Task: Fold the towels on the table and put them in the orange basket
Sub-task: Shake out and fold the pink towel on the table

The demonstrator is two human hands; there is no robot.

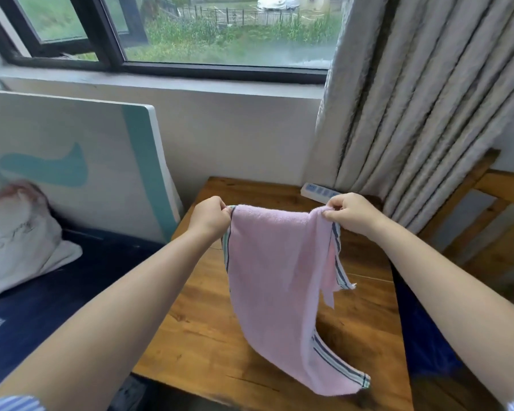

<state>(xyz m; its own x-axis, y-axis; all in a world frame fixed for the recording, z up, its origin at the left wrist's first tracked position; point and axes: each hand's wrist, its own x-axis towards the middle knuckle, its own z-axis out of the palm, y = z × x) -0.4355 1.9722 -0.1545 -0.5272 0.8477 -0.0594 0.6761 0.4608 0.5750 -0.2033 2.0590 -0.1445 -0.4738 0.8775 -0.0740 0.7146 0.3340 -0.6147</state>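
Note:
A pink towel (275,274) with blue and white striped ends hangs in the air above the wooden table (208,336). My left hand (209,216) pinches its upper left corner. My right hand (349,213) pinches the upper right corner, where the cloth is bunched. The towel's lower striped end droops down to the table's front right part. No orange basket is in view.
A white power strip (318,191) lies at the table's far edge under the grey curtain (413,114). A wooden chair (493,221) stands at the right. A dark blue bed (57,289) with a white pillow (15,235) and a leaning board (72,161) fills the left.

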